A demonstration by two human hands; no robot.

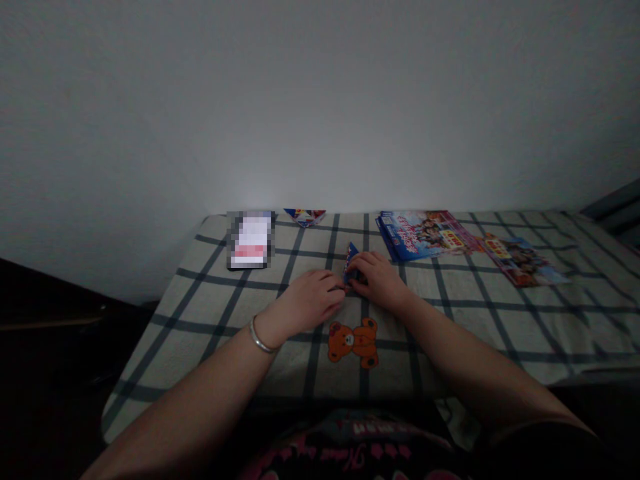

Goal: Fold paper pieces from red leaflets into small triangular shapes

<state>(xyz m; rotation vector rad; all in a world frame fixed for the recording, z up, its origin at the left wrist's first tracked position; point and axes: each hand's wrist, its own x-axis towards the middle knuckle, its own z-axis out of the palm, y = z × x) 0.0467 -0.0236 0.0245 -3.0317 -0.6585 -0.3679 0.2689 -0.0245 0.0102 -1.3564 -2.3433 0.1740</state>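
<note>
A small folded piece of printed blue paper (352, 251) stands out between my hands over the checked tablecloth, its pointed tip facing the wall. My right hand (379, 280) is closed on its right side, fingers curled over the paper and hiding much of it. From the left, my left hand (315, 297) meets its lower edge with the fingertips pressed together. The fingertips of both hands almost touch, and the exact fold under them is hidden.
Near the wall lies another folded paper triangle (306, 217), with a lit phone (251, 240) to its left. A stack of printed flyers (417, 235) rests at the right, beside a loose flyer (525, 260). The checked cloth (215, 320) carries a bear print (353, 343).
</note>
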